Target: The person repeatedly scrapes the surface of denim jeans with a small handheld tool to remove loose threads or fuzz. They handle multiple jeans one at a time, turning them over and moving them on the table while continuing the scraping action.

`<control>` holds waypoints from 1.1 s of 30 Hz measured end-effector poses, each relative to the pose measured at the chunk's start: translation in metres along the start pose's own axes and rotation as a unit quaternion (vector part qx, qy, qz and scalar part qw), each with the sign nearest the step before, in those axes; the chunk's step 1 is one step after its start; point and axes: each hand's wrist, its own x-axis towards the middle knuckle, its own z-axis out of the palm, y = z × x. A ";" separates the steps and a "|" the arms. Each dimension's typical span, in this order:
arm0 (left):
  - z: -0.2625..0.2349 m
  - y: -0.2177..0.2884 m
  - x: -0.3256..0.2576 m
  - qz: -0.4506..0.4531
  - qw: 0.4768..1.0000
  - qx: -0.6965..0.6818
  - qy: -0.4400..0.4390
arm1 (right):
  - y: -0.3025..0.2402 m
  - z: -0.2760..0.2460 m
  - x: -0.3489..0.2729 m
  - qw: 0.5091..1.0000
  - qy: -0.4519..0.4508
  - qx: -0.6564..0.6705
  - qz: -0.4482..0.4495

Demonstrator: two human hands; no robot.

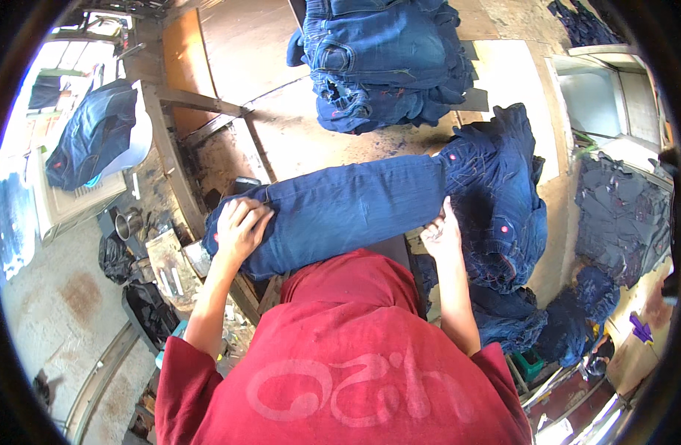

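A pair of blue jeans (355, 211) lies stretched across the near edge of the bench (296, 141), legs running toward the bench's left end and the waist part bunched at the right, where it spills over the right edge. The person's left hand (240, 226) presses flat on the hem end of the leg, fingers spread and curled a little over the cloth at the near left corner. The right hand (443, 236) is at the thigh of the jeans, close to the near edge, fingers pinching a fold of denim where the leg meets the darker, crumpled seat. Both hands are on the same garment, well apart from each other, with the smooth leg between them.

Toward the far edge of the bench stands a tall stack of folded jeans (388, 63), apart from the pair being handled. More denim lies heaped off the right end of the bench, below the hanging waist, in a dark pile (548, 319). Off to the left, beyond the bench, another denim piece (92, 137) is draped over a pale box-like unit. The person's red shirt (355, 356) fills the lower part of the view.
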 end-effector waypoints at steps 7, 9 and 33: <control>0.003 0.000 -0.040 -0.118 0.992 0.030 -0.027 | -0.018 -0.008 0.067 0.998 0.012 -0.053 0.027; 0.007 0.001 -0.027 -0.121 0.993 -0.007 -0.006 | -0.033 -0.017 0.086 0.984 0.092 -0.100 -0.112; 0.075 -0.072 0.069 0.047 0.951 -0.216 -0.217 | 0.184 0.183 -0.124 0.538 -0.076 -0.547 -0.637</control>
